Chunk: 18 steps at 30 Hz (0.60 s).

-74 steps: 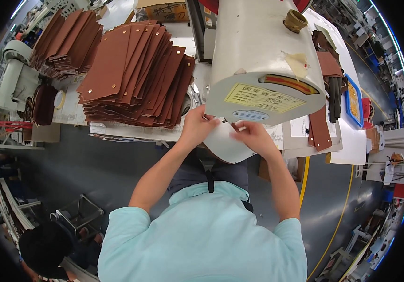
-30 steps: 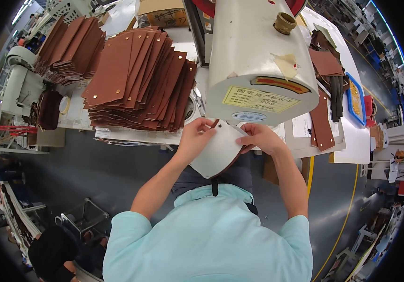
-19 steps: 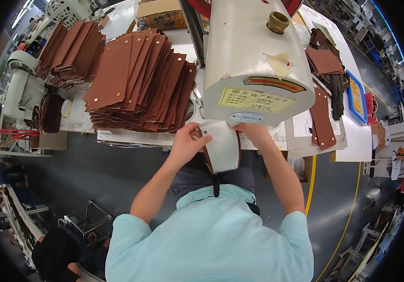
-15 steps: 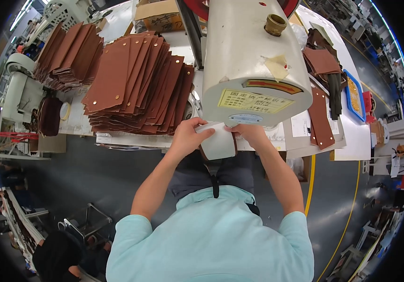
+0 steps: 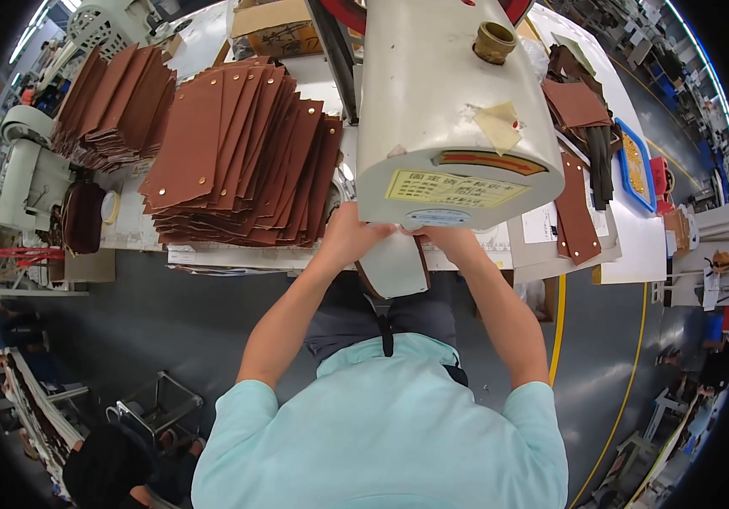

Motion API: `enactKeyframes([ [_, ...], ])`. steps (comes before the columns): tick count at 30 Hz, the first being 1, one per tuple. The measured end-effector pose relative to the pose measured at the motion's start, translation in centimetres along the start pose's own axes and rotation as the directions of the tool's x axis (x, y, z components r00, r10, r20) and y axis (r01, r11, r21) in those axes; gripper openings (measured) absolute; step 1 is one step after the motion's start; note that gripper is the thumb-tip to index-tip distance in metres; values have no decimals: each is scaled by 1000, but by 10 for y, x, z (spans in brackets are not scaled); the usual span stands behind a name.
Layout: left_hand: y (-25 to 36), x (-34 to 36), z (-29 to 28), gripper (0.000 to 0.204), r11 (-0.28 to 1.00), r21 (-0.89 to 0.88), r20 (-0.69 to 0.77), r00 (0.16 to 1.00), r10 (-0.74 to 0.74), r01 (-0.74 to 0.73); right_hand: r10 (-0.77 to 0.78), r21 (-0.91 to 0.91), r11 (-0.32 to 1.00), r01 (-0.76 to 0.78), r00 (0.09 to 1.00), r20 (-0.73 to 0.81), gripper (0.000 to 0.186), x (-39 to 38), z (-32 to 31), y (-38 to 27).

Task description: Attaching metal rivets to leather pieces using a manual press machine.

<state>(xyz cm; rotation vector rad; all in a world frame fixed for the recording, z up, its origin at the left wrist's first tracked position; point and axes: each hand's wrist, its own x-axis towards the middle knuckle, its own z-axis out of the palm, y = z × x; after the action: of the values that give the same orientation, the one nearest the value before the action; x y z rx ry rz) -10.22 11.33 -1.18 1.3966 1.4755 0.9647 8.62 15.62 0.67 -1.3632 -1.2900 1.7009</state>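
Trainee: Where was the white-faced panel (image 5: pixel 394 270), and what did each hand hold?

Operator: On my feed it was at the centre of the frame, directly below the pale machine housing (image 5: pixel 458 102). Brown showed along its side edges, and its lower end hung past the front edge of the table (image 5: pixel 275 257). The left hand (image 5: pixel 352 237) was closed on the panel's upper left part. The right hand (image 5: pixel 449 243) was closed on the upper right part, with the thumbs close together. The housing hid some fingertips, so I could not tell each exact contact.

Trainee: How did you rate its handling?

Operator: I rated it light, thin and flexible, with enough body to keep a gentle curve. The white face looked smooth and liable to slip; I judged it tough, but prone to creasing under a hard pinch. I specified a hold at both side edges near the upper end, thumbs on the white face and fingers behind.

Trainee: What was nearby?

Operator: A stack of brown panels (image 5: pixel 212 153) stood in the upper left of the frame. A studded brown strip (image 5: pixel 576 212) lay to the right, with a blue tray (image 5: pixel 648 202) beyond it.
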Motion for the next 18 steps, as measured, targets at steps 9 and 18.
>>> enactKeyframes([
  [9, -10, 6, -1, 28, 995, -56, -20, 996, -83, 82, 142, 109, 983, -147, 988, 55, 41, -5, -9, -13],
  [18, 25, -30, -12, 15, 991, -130, -36, 999, -30, 25, 25, -415, 907, 68, 976, 214, 15, -82, -26, 28],
])
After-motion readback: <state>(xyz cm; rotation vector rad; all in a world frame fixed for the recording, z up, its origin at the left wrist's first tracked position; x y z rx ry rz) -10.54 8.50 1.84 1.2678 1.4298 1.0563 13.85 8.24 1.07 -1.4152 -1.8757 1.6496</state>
